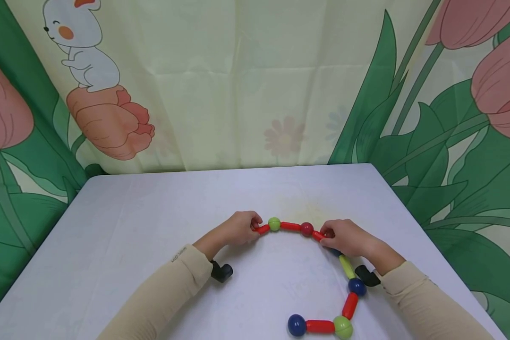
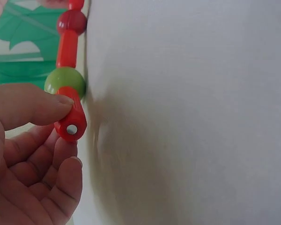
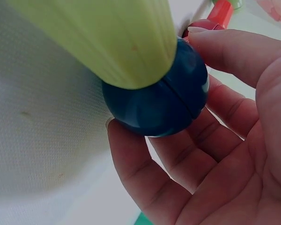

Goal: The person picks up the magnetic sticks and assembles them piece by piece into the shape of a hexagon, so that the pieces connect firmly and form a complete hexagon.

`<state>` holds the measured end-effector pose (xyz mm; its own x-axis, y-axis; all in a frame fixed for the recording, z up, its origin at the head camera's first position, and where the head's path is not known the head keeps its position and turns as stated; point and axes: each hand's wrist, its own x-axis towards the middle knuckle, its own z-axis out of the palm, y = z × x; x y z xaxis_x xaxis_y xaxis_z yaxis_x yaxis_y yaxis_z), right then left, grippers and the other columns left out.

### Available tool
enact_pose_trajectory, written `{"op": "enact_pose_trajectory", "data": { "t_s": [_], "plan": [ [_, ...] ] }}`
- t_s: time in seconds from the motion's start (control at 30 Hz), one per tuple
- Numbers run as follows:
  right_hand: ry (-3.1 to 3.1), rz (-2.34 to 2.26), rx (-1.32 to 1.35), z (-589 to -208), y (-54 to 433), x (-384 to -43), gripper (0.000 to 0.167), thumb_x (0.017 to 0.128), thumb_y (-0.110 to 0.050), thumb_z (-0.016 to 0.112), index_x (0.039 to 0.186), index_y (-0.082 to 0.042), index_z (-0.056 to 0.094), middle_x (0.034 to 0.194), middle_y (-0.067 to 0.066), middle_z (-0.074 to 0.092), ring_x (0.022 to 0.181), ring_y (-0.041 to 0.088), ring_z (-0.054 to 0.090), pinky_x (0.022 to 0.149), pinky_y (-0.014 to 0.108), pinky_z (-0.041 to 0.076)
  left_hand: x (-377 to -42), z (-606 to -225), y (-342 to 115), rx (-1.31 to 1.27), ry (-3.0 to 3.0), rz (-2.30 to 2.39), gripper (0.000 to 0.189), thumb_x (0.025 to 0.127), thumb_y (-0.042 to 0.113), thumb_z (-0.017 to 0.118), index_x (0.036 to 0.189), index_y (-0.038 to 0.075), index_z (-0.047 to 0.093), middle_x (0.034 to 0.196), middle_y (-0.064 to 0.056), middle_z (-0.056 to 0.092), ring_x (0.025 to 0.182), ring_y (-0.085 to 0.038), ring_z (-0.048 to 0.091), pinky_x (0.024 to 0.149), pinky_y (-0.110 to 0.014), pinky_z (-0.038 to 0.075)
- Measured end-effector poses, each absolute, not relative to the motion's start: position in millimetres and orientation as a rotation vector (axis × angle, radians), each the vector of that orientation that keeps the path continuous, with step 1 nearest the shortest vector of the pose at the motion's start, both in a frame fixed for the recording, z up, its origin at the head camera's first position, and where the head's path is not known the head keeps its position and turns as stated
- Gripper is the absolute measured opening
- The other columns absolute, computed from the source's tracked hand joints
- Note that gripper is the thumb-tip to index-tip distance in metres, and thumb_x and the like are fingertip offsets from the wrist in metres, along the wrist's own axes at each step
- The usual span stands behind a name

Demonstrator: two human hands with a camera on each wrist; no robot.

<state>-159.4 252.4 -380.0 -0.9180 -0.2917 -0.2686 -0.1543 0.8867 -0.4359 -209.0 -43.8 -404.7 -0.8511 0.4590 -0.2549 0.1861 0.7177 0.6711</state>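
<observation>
A curved chain of magnetic rods and balls lies on the white table (image 1: 161,203). At its far left end, my left hand (image 1: 240,229) pinches a red rod (image 2: 75,117), whose free end shows a silver magnet. That rod meets a green ball (image 1: 274,224), followed by a red rod (image 1: 291,226) and a red ball (image 1: 307,229). My right hand (image 1: 346,236) pinches the red rod (image 1: 318,235) beyond it, fingers beside a blue ball (image 3: 154,108). A yellow-green rod (image 1: 346,267) joins that ball to another blue ball (image 1: 357,287).
Nearer the front, the chain continues through a red rod (image 1: 350,306), a green ball (image 1: 343,327), and another red rod (image 1: 320,326) to a blue end ball (image 1: 297,326). Behind the table hangs a printed curtain (image 1: 204,94).
</observation>
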Motion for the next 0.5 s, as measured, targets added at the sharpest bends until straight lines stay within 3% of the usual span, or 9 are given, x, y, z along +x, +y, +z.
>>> {"op": "enact_pose_trajectory", "data": {
  "t_s": [0.2,0.5],
  "plan": [
    [2.737,-0.585,-0.313,-379,250,-161,0.026,0.09,-0.017,0.075,0.11,-0.003,0.066,0.083,0.002,0.057,0.075,0.017,0.053,0.067,0.03,0.052,-202,-403,-44,0.497,2.514,0.914,0.031,0.088,0.005,0.074,0.116,0.004,0.062,0.095,-0.002,0.06,0.084,-0.017,0.057,0.076,-0.028,0.052],
    [2.738,-0.578,-0.293,-380,248,-166,0.029,0.09,-0.016,0.074,0.114,-0.002,0.064,0.086,0.003,0.059,0.075,0.017,0.055,0.068,0.029,0.054,-194,-399,-42,0.525,2.528,0.875,0.032,0.088,0.007,0.075,0.117,0.002,0.061,0.093,-0.002,0.059,0.082,-0.017,0.056,0.073,-0.028,0.052]
  ]
}}
